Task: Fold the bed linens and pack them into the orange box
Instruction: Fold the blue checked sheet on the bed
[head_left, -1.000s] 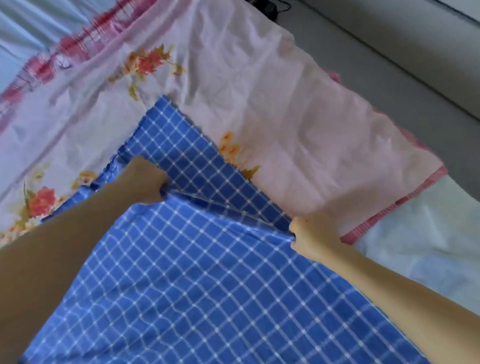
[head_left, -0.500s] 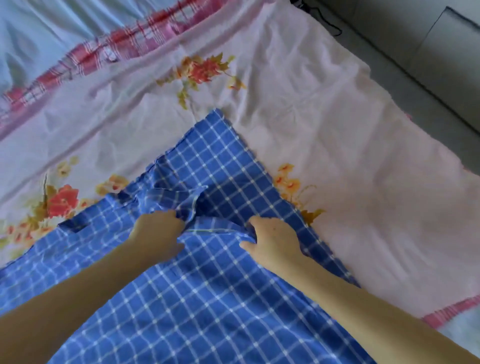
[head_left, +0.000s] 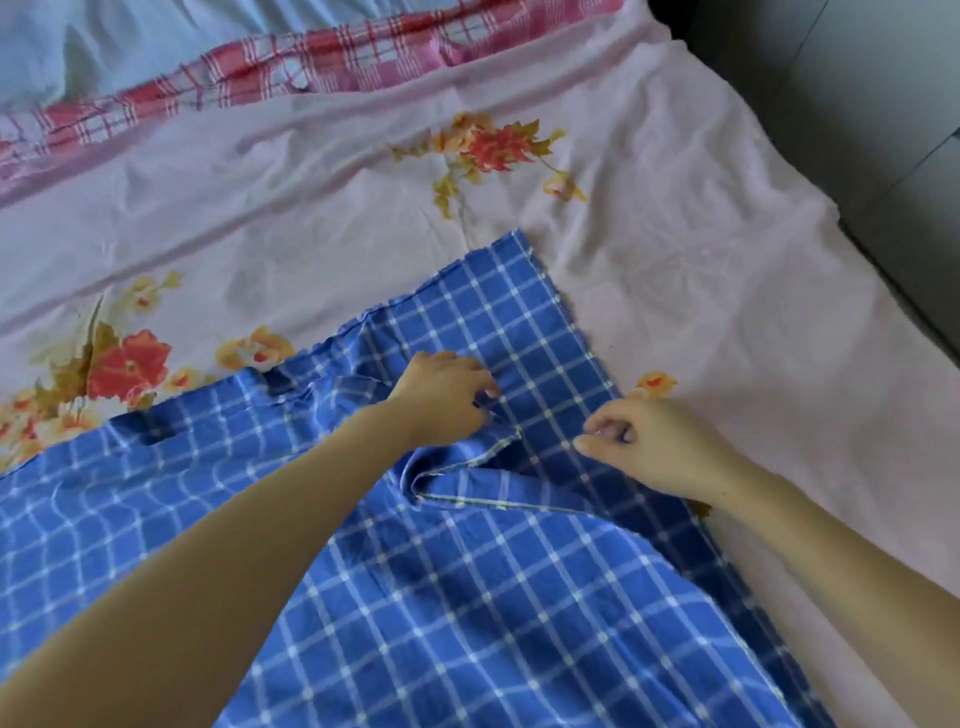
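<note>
The left grip (head_left: 441, 397) pinches a bunched fold of the blue sheet (head_left: 467, 597); the right grip (head_left: 665, 449), just beside it, pinches the same sheet. A turned-over hem (head_left: 519, 503) lies between them, nearer the person; beyond both spreads the pink sheet (head_left: 311, 234), then a red plaid cloth (head_left: 311, 57).

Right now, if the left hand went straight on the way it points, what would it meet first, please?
Probably the flat corner of the blue checked sheet just ahead of the left hand, then the pink floral sheet.
</note>
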